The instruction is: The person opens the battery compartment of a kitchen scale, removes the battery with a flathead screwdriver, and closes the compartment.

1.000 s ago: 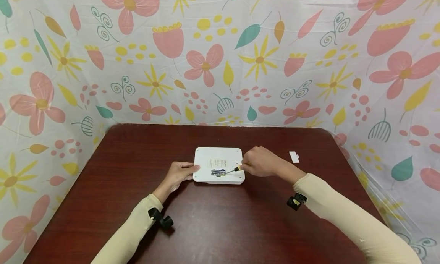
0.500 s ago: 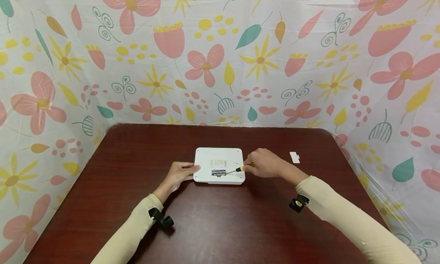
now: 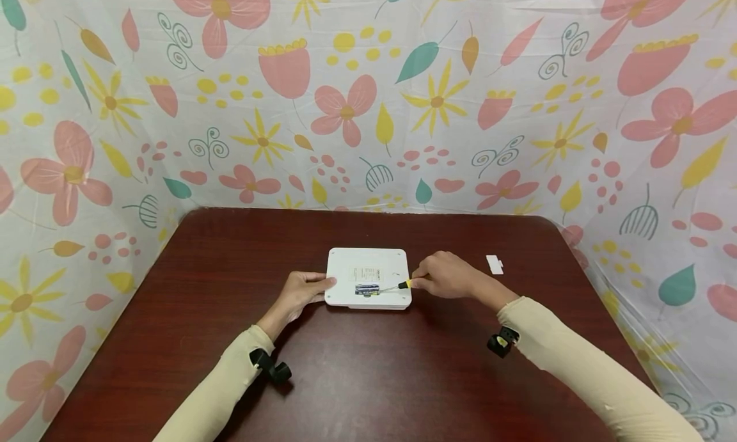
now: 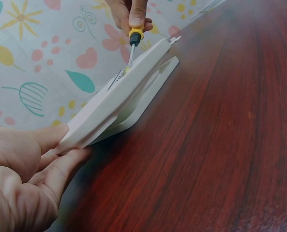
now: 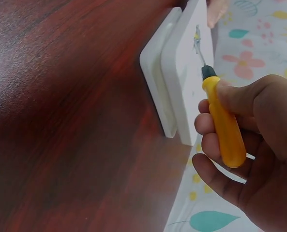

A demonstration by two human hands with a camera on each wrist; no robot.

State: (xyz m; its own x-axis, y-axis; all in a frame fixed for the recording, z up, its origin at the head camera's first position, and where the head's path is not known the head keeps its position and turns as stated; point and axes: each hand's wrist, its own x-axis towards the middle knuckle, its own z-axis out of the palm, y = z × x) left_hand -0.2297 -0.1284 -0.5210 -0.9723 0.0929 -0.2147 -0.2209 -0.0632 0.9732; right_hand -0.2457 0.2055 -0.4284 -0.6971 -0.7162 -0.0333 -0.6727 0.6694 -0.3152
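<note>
Screwdriver tip worked into the battery bay, hand easing back a touch.

The right hand (image 3: 451, 277) pinches the yellow screwdriver (image 5: 223, 123) in a curled grip and has slid slightly right since a second ago; the tip stays at the battery (image 3: 365, 290). Its long axis runs right to left, tip leftward. The left hand (image 3: 299, 293) steadies the white device (image 3: 368, 263), mid-surface (image 3: 368, 378), fingers pressed on its left edge.
</note>
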